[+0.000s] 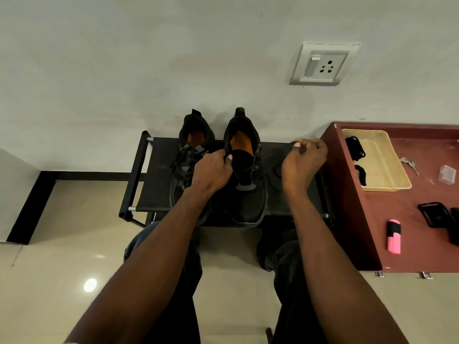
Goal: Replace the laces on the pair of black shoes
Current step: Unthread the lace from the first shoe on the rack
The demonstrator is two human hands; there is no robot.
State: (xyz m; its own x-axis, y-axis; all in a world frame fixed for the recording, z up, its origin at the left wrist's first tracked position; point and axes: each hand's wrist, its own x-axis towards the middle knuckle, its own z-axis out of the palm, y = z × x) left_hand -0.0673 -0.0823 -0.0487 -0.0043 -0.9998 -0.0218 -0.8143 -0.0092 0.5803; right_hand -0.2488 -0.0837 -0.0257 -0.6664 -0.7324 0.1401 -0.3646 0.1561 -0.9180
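Two black shoes with orange insoles stand side by side on a low black rack, toes toward me. The left shoe still carries its lace. My left hand grips the tongue and left edge of the right shoe. My right hand is raised to the right of that shoe and pinches a thin black lace, which runs down and lies looped on the rack. Black laces sit in a yellow tray on the maroon cabinet.
The maroon cabinet stands right of the rack, bearing keys, a pink highlighter, a small clear packet and black items. A wall with a socket is behind. My knees are below the rack on a tiled floor.
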